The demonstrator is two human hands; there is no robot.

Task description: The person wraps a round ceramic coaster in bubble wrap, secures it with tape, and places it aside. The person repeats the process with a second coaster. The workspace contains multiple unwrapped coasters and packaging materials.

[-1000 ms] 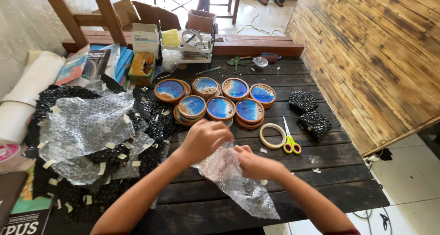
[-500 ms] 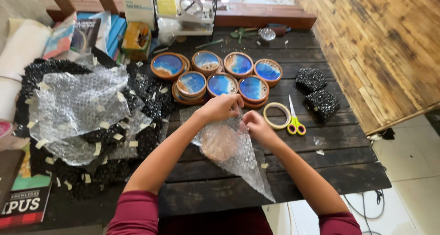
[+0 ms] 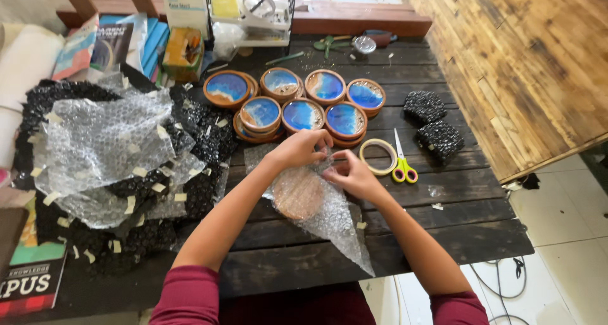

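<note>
A single view, from a camera worn on the person's head. It looks steeply down and forward over a dark plank tabletop [image 3: 443,204], close enough that both forearms enter from the bottom edge and the left hand [image 3: 303,149] and right hand [image 3: 356,176] sit near the middle of the picture. The far edge of the tabletop lies near the top. At right the view takes in a slanted wooden wall [image 3: 525,65] and pale floor tiles [image 3: 570,261].

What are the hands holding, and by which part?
Both the left hand and right hand pinch the clear bubble wrap sheet at its upper edge, over the round wooden disc lying wrapped inside it on the table.
</note>
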